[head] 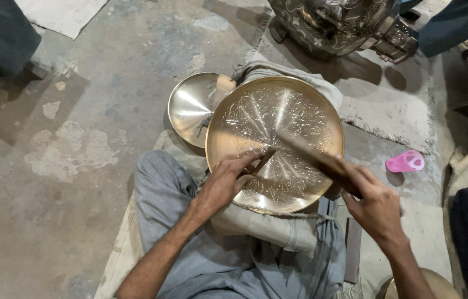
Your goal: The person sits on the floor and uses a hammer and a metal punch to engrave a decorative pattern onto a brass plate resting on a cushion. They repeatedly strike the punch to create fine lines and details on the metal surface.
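Two hands, head view only.
Tray: engraved brass tray [276, 143] tilted on cloth bundle [270, 224] over the lap.
Left hand [226, 181]: pinches thin chisel [263, 161], tip touching the tray face.
Right hand [376, 204]: clenched on wooden mallet [312, 156], blurred.
Handling: probably stiff, smooth, slippery; take it by the rim.
Nearby: plain brass dish [192, 105] behind, pink object [405, 161] right.

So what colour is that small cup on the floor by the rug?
Pink plastic cup, lying on its side; head view.
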A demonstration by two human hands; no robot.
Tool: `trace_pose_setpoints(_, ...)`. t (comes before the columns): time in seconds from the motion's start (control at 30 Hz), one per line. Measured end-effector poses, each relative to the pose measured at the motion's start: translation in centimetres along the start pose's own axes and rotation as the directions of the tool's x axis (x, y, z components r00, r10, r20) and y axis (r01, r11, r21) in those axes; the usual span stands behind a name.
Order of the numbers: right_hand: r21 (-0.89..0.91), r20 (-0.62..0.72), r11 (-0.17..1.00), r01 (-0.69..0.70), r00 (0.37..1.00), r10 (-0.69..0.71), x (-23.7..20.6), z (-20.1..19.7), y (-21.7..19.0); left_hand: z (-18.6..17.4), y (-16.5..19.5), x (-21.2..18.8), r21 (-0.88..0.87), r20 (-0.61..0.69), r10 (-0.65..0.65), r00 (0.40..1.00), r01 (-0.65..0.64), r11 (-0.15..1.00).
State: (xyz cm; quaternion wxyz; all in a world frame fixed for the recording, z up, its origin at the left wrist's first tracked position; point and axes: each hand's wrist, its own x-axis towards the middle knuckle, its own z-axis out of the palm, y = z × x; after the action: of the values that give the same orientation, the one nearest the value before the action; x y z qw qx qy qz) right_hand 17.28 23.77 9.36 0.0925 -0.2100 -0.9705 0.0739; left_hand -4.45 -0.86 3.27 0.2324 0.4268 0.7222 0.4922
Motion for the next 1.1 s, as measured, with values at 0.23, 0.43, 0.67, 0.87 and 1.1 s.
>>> trace_pose_setpoints(0.23, 0.007, 0.106, 0.999, -0.040, 0.994, 0.039, 0.9, 0.4, -0.2, 0.6, -0.3, -0.3, 0.045, -0.090, 0.022, 0.996, -0.018, 0.999)
trace_pose_setpoints(0.43, 0.177, -0.021, 0.980, 0.094, 0.996, -0.092, 1.2, 0.4, -0.1, 1.5, -0.9, -0.5, 0.012, -0.133, 0.029, 0.991, -0.028, 1.000)
trace_pose_setpoints(0.67, 0.122, 0.096, 0.992, 0.023, 0.995, -0.034, 2.3, 0.3, 0.1, 1.7, -0.7, -1.0, 0.043, -0.199, -0.037, 0.979, 0.047, 0.998)
trace_pose_setpoints(0.87, 0.152, -0.036, 0.986, 0.064, 0.998, -0.059, 3.1, 0.1, -0.8, 1.5, 0.2, -1.4, -0.037, -0.277, -0.003, 0.961, -0.008, 0.999)
trace_pose_setpoints(1.1, -0.153, 0.061, 0.972, 0.177, 0.984, -0.169, 3.7, -1.2, -1.2, 1.5, 0.5, -2.1, 0.006, -0.361, 0.011, 0.933, -0.009, 1.000)
